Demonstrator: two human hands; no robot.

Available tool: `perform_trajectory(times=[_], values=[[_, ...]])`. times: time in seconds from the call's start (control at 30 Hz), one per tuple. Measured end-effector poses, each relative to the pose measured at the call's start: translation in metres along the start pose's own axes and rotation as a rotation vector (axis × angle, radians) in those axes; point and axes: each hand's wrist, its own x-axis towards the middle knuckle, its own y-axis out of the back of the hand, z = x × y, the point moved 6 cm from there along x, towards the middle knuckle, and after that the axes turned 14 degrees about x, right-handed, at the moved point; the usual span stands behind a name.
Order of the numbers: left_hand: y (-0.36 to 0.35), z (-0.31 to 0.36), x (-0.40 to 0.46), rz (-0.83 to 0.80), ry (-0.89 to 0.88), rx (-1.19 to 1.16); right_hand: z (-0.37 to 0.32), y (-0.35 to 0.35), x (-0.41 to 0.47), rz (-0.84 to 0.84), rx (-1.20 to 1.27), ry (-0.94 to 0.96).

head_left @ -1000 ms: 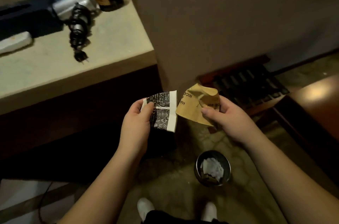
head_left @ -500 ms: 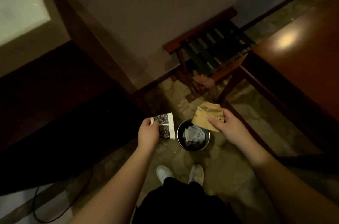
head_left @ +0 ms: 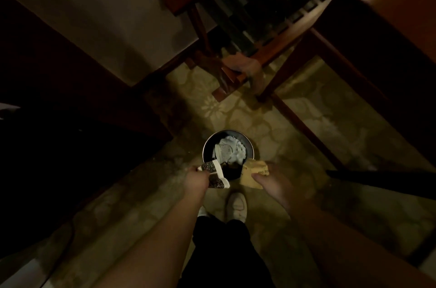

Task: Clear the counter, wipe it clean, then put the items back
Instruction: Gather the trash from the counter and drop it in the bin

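A small round metal bin (head_left: 207, 146) stands on the patterned carpet, with crumpled white tissue (head_left: 230, 149) inside. My left hand (head_left: 197, 180) grips a black-and-white patterned paper wrapper (head_left: 215, 173) at the bin's near left rim. My right hand (head_left: 271, 181) pinches a crumpled brown paper wrapper (head_left: 253, 173) at the bin's near right rim. Both wrappers hang over the bin's near edge. The counter is out of view.
A dark wooden slatted rack (head_left: 254, 4) stands against the wall beyond the bin. A wooden table (head_left: 401, 16) fills the upper right, its leg (head_left: 304, 127) slanting down near the bin. Dark cabinetry (head_left: 59, 99) lies to the left. My white shoes (head_left: 237, 206) are just behind the bin.
My view has tilted further down and both hands have lowered with their wrappers to the bin's rim. The counter has left the view.
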Motion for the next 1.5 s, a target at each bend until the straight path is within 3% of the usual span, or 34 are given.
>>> perform_trajectory(times=[0.43,0.63,0.77,0.93,1.13,1.5], values=[[-0.09,-0.031,0.146,-0.045,-0.01,0.158,0.034,-0.057,0.152,0.057,-0.285,0.05],[-0.109,-0.04,0.178,-0.097,0.0,0.082,0.049,-0.069,0.183,0.099,-0.273,0.017],[-0.111,-0.052,0.181,-0.174,0.085,0.228,0.068,-0.073,0.186,0.027,-0.296,-0.08],[-0.098,-0.051,0.172,-0.197,0.048,0.359,0.063,-0.066,0.17,0.032,-0.401,-0.057],[-0.065,-0.029,0.124,-0.224,-0.113,0.537,0.032,-0.053,0.127,-0.002,-0.397,-0.004],[0.033,0.007,-0.017,-0.13,-0.226,0.323,-0.044,-0.031,-0.017,-0.141,-0.466,0.166]])
